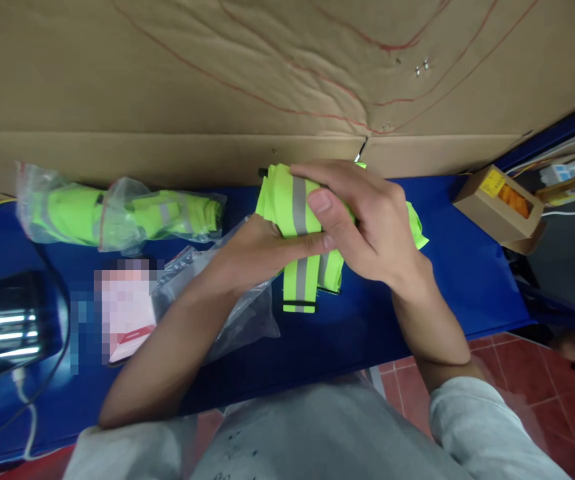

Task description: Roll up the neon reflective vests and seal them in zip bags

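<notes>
over blue table (460,273): neon-yellow fabric (285,203), grey-striped, folded, black-edged; left hand (260,250) gripping underside, right hand (370,220) clasped over top.

fabric bundle (299,280): neon yellow-green, grey-striped | tabletop (467,267): blue | cardboard (167,80): tan, red-lined | floor tiles (550,377): red

A brown cardboard wall (167,87), traced with curving red lines (387,48), backs a glossy blue desk (457,280) | blue rail (557,130) slants at right | dark surface (572,247) beyond | red floor tiles (562,380), pale-jointed, below.
</notes>
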Motion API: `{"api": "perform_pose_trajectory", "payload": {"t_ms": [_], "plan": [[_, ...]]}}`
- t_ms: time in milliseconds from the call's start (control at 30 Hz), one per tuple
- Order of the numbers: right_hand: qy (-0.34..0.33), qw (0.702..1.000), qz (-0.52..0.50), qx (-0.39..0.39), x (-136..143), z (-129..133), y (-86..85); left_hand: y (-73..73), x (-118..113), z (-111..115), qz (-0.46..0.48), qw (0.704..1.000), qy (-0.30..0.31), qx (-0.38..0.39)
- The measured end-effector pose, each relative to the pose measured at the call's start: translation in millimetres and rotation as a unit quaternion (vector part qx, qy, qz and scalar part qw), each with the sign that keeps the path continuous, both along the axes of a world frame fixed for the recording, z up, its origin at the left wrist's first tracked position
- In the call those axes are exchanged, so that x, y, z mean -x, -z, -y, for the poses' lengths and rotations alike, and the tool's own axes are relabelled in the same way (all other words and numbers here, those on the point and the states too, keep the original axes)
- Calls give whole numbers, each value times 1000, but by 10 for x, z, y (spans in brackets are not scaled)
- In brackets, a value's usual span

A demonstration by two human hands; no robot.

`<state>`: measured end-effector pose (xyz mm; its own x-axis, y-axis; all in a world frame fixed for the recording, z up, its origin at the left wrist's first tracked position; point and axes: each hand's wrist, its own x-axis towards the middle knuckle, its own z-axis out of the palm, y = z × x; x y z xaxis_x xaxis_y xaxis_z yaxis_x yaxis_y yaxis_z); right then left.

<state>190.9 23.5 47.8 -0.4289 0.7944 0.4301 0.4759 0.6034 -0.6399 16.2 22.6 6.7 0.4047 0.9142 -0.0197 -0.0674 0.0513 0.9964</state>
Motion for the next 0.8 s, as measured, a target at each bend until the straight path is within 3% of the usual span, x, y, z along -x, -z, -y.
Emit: {"api": "perform_pose_trajectory", "payload": {"t_ms": [133, 267, 400, 533, 633, 733, 800], "plan": [[36, 999, -26, -22, 61, 65, -15, 1, 91, -15, -66, 997, 26, 1], [43, 999, 3, -16, 69, 88, -37, -15, 92, -4, -7, 991, 104, 82], [26, 1000, 5, -10, 44, 58, -8, -51, 13, 24, -7, 994, 58, 95], [76, 996, -24, -24, 57, 84, -6, -16, -22, -4, -28, 998, -25, -47], [99, 993, -52, 24, 84, 138, -28, 28, -11, -69, 6, 979, -92, -185], [80, 990, -70, 90, 113, 168, -37, 11, 12, -91, 5, 960, -103, -261], [80, 987, -79, 114, 134, 162, -31, -30, 24, -59, -26, 959, -93, -265]]}}
